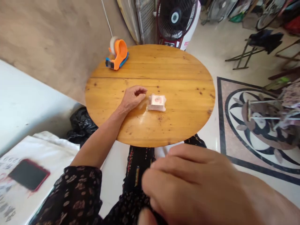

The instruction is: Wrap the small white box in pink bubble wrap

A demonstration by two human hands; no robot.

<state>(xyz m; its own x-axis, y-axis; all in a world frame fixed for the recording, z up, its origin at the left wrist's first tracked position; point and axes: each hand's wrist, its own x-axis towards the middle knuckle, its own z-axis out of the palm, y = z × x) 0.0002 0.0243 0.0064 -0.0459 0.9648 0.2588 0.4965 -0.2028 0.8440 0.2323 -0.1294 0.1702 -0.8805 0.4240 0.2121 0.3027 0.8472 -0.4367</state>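
Note:
On the wooden table (182,72), a small white box in clear wrapping (157,102) lies near the middle. My left hand (134,97) rests on the tabletop just left of the box, fingers curled loosely with a gap to the thumb and nothing held; it does not touch the box. My right hand (187,184) is raised close to the camera, below the table's near edge, large and blurred. Its fingers are curled in, and whether anything is inside them is hidden. An orange tape dispenser (118,54) with a roll of tape stands at the table's back left.
A fan (175,18) stands behind the table. At the lower left, a phone (29,174) lies on a white surface beside a black plastic bag (82,123). A folding stool (248,51) is on the right.

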